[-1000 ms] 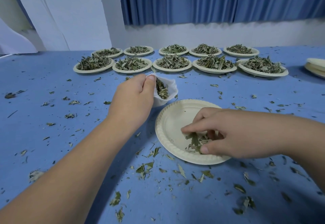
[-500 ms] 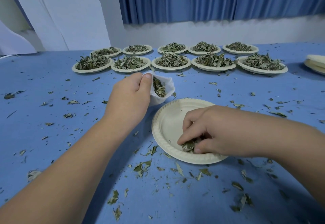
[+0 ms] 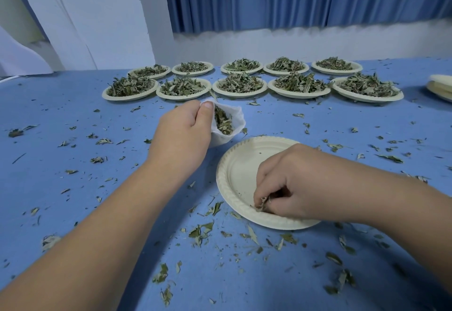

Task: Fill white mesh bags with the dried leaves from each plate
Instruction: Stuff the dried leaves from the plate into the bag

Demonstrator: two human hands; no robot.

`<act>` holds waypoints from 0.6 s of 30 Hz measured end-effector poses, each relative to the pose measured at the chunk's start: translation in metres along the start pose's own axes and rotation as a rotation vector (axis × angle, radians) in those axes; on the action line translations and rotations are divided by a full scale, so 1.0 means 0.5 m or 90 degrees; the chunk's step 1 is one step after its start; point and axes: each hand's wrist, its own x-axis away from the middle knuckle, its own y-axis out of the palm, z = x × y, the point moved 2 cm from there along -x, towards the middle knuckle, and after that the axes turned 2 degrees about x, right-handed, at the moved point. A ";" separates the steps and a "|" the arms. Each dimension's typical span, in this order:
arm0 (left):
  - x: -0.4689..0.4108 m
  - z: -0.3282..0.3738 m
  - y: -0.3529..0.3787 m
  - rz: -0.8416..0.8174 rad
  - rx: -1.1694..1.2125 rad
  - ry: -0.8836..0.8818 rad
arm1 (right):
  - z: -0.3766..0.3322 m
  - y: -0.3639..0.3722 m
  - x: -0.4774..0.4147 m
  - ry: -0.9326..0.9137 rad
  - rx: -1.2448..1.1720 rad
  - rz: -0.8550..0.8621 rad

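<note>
My left hand point(image 3: 182, 137) grips the rim of a white mesh bag point(image 3: 236, 120) and holds its mouth open; dried leaves fill the bag's inside. Just right of it lies a cream paper plate point(image 3: 236, 171), nearly bare. My right hand point(image 3: 293, 183) rests on the plate's near side, its fingers curled round a small pinch of dried leaves point(image 3: 263, 203). Most of that pinch is hidden under the fingers.
Several paper plates heaped with dried leaves point(image 3: 241, 83) stand in two rows at the back of the blue table point(image 3: 61, 120). A stack of bare plates point(image 3: 440, 88) sits at the far right edge. Loose leaf bits point(image 3: 203, 232) lie scattered over the cloth.
My right hand has closed tighter round the last leaves and drawn them toward the plate's near rim. The left hand keeps the bag open in the same spot.
</note>
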 end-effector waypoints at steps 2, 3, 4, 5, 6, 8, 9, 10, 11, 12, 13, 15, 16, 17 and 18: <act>0.000 0.001 0.000 -0.001 0.000 0.002 | 0.007 0.001 0.000 0.025 -0.053 0.015; 0.001 0.002 0.001 -0.002 0.003 0.001 | 0.013 0.000 0.001 0.042 -0.086 0.024; 0.001 0.003 0.001 -0.001 0.006 0.000 | 0.020 -0.002 0.002 0.063 -0.119 0.034; 0.002 0.003 0.002 -0.002 0.009 -0.001 | 0.028 -0.007 0.004 0.083 -0.153 0.044; 0.002 0.005 0.002 -0.004 0.011 0.002 | 0.036 -0.013 0.006 0.103 -0.185 0.053; 0.003 0.006 0.002 -0.015 0.015 0.012 | 0.048 -0.028 0.009 0.130 -0.257 0.072; 0.003 0.007 0.003 -0.021 0.016 0.016 | 0.052 -0.035 0.010 0.136 -0.295 0.085; 0.004 0.008 0.004 -0.027 0.015 0.019 | 0.057 -0.041 0.012 0.142 -0.330 0.102; 0.004 0.009 0.005 -0.031 0.016 0.021 | 0.060 -0.047 0.013 0.149 -0.357 0.120; 0.004 0.010 0.007 -0.033 0.019 0.021 | 0.064 -0.051 0.014 0.157 -0.376 0.140; 0.004 0.010 0.009 -0.035 0.023 0.020 | 0.067 -0.056 0.015 0.163 -0.392 0.162; 0.005 0.011 0.010 -0.041 0.032 0.020 | 0.067 -0.066 0.017 0.156 -0.435 0.212; 0.005 0.012 0.011 -0.044 0.037 0.024 | 0.065 -0.072 0.017 0.144 -0.458 0.238; 0.005 0.013 0.011 -0.046 0.044 0.028 | 0.063 -0.078 0.016 0.134 -0.476 0.266; 0.006 0.014 0.011 -0.046 0.051 0.031 | 0.061 -0.084 0.013 0.128 -0.489 0.295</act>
